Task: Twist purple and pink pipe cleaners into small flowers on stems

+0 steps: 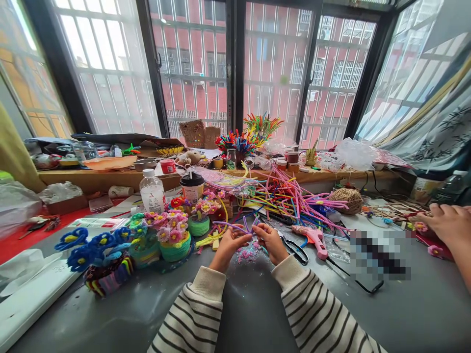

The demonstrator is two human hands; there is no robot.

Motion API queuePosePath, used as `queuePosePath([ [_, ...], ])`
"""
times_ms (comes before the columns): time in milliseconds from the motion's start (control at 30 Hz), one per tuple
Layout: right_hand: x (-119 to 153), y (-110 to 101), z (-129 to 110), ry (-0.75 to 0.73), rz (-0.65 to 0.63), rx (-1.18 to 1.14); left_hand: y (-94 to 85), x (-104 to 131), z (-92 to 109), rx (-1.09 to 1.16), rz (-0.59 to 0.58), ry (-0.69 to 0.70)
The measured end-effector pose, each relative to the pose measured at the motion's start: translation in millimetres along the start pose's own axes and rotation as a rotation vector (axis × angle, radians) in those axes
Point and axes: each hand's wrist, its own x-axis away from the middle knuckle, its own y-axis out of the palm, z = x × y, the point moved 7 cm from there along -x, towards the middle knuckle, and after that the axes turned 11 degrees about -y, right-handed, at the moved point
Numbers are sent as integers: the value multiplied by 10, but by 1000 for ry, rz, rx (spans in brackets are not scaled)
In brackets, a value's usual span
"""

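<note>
a dark-framed, barred window (234,59) fills the background, with a pinkish-red building (275,93) outside. a grey worktop (253,314) spreads across the foreground. over its back part lies a tangled heap of fuzzy craft stems (285,191), mostly pink. at the left edge, a long white box (33,309) bears dark handwritten marks near its far end, too skewed to read. just beside it, a striped pot (108,279) holds blue fuzzy flowers (79,257), and farther right a green pot (175,250) holds pink ones. at the right edge is another person's hand (447,223). the wearer's hands meet at the middle, in striped sleeves: the left hand (232,244) and the right hand (271,240) both have thumb and fingers pinched on a purple fuzzy stem, held between them above the worktop. behind the flowers, a clear bottle (152,191) has a label with a red mark, its lettering too small to make out; a black-lidded cup (192,189) near it carries print, also illegible. right of the hands lie a pink glue gun (315,240) and a black-handled tool (304,261). smallest is the purple stem (235,226) itself.
</note>
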Motion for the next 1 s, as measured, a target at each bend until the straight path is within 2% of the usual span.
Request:
queuePosePath([
  [233,0,-23,-1,-21,41,50,-5,-27,22,-97,2,38],
  [400,15,-40,16,8,68,59,5,-27,11,-51,1,49],
  [633,26,-7,81,64,67,-41,-1,-17,57,-42,7,94],
  [767,36,44,140,140,49,-136,-95,-34,66,57,44,69],
  [900,5,37,58,41,-23,22,-174,-29,93,54,114,95],
  [1000,-19,26,-62,-87,-90,165,-143,-38,100,-72,96,129],
])
